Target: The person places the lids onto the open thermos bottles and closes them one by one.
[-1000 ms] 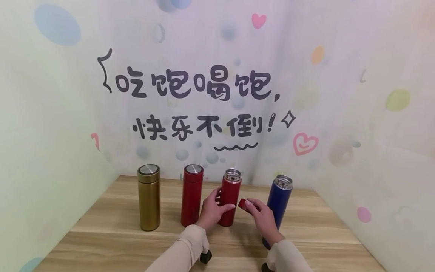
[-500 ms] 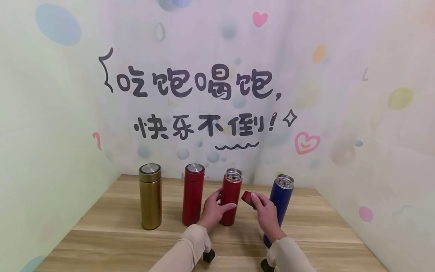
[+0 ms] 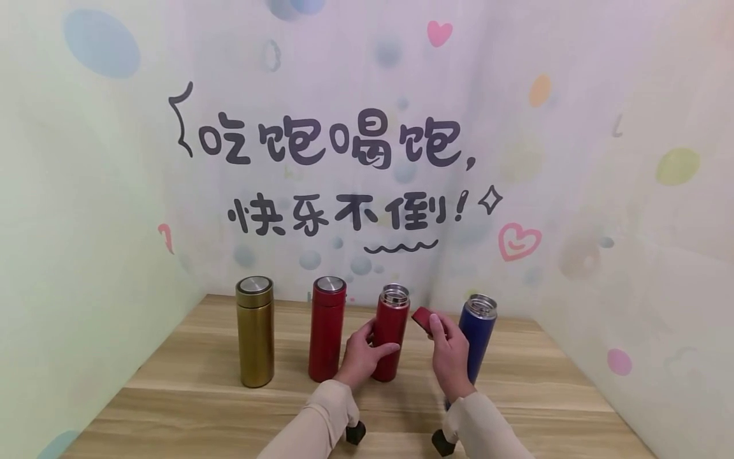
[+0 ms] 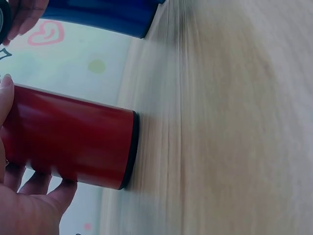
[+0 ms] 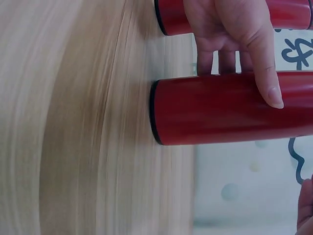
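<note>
An open-topped red flask [image 3: 390,335] [image 4: 73,147] [image 5: 230,107] stands upright on the wooden table [image 3: 201,395]. My left hand [image 3: 362,354] [image 5: 234,34] grips its lower body, thumb across the front. My right hand [image 3: 450,354] holds a red lid [image 3: 423,317] raised beside the flask's mouth, to its right. Behind my right hand stands a blue flask [image 3: 478,338] [image 4: 98,14], also without a lid.
A gold flask [image 3: 255,331] and a second red flask [image 3: 327,328] [image 5: 171,14], both capped, stand in a row to the left. Patterned walls [image 3: 367,159] close in the table at the back and both sides.
My right hand has lifted the red lid up from table height to near the mouth of the open red flask. The left hand kept its grip.
</note>
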{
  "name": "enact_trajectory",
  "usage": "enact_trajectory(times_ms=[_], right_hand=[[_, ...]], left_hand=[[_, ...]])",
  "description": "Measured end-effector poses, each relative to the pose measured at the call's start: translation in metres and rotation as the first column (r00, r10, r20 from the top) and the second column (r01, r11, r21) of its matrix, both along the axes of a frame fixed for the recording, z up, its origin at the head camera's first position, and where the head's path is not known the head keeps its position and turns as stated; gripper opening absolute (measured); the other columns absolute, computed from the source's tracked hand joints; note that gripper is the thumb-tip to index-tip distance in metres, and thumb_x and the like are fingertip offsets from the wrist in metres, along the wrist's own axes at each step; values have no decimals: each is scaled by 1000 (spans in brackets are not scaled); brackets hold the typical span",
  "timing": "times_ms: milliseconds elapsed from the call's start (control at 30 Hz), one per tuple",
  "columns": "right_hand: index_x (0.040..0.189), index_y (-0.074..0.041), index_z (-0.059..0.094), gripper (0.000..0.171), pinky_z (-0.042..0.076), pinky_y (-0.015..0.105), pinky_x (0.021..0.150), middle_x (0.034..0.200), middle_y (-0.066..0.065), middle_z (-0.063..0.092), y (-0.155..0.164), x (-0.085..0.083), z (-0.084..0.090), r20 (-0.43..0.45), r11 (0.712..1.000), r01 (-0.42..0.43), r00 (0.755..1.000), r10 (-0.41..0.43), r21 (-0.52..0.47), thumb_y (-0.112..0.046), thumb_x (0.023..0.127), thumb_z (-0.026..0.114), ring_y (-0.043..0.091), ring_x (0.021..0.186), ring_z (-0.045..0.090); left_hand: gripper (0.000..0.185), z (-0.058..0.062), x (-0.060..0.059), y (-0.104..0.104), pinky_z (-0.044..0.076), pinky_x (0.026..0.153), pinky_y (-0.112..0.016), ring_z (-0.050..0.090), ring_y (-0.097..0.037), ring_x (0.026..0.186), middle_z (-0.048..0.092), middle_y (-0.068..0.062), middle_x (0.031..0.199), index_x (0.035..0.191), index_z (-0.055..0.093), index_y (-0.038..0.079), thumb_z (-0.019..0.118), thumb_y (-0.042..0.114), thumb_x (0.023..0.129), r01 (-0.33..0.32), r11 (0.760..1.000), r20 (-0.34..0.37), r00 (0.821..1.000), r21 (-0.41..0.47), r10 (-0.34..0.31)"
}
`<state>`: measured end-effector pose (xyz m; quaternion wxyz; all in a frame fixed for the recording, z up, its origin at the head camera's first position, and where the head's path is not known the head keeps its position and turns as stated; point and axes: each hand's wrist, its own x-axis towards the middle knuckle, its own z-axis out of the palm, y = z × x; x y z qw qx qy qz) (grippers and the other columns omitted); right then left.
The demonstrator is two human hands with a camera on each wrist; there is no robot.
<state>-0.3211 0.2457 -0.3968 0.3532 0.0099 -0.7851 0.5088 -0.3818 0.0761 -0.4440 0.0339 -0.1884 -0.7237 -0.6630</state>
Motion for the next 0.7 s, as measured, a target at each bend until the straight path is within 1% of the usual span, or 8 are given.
enact_trajectory(times_ms=[67, 133, 233, 300, 467, 567, 667, 700], right_hand=[[117, -8, 68, 36, 50, 27, 81, 105, 9, 68, -1, 0, 2, -8, 1000, -8, 1000, 8, -14, -35, 102, 49, 18, 93, 58], [121, -9, 66, 37, 50, 28, 82, 111, 9, 67, -3, 0, 3, -12, 1000, -6, 1000, 6, -20, -36, 102, 49, 18, 96, 58], [125, -9, 65, 38, 50, 32, 85, 117, 10, 66, -6, -1, 6, -24, 999, 7, 1000, -7, -31, -36, 102, 50, 19, 101, 58], [127, -9, 64, 39, 50, 36, 86, 119, 11, 65, -9, -2, 7, -37, 999, 13, 999, -14, -45, -35, 102, 50, 21, 102, 58], [133, -9, 58, 42, 49, 38, 93, 124, 12, 62, -18, -5, 7, -50, 996, 14, 999, -19, -92, -36, 102, 49, 21, 107, 58], [140, -13, 52, 46, 48, 41, 95, 129, 11, 58, -23, -7, 9, -55, 994, 0, 998, -6, -109, -40, 103, 47, 22, 110, 55], [144, -16, 46, 48, 48, 44, 97, 132, 14, 55, -28, -9, 13, -75, 992, -25, 997, 16, -120, -40, 103, 46, 24, 112, 53], [145, -17, 44, 48, 48, 42, 96, 132, 14, 55, -29, -10, 15, -77, 992, -31, 997, 21, -126, -40, 102, 47, 24, 112, 53]], left_hand=[[74, 0, 0, 0, 46, 98, -52, 54, -33, 121, 56, -15, 135, 145, 44, 7, 79, 27, 83, 0, 1000, -1, 1000, 1, 0], [73, 0, -1, 0, 46, 97, -52, 55, -33, 120, 56, -15, 135, 145, 44, 7, 79, 27, 83, 2, 1000, -4, 1000, -1, -2], [73, 0, -2, 0, 47, 97, -51, 55, -32, 121, 56, -13, 135, 145, 44, 9, 78, 26, 84, 10, 1000, 2, 1000, -2, -10], [73, -1, -3, 0, 47, 97, -51, 55, -32, 120, 56, -13, 135, 145, 44, 9, 78, 26, 84, 16, 1000, -2, 1000, -1, -16], [72, -1, -4, -2, 47, 97, -51, 55, -31, 121, 56, -12, 134, 145, 45, 9, 78, 26, 84, 25, 1000, 0, 1000, 4, -25], [71, -1, -5, -2, 46, 98, -51, 54, -31, 122, 56, -11, 135, 145, 45, 11, 78, 26, 84, 32, 999, 6, 999, 4, -32], [71, -2, -5, -2, 46, 98, -52, 54, -31, 122, 56, -10, 135, 145, 45, 11, 78, 27, 84, 33, 999, 6, 999, -2, -33], [71, -1, -5, -2, 45, 98, -52, 54, -32, 123, 56, -11, 135, 145, 45, 11, 78, 27, 84, 32, 999, 5, 999, -4, -32]])
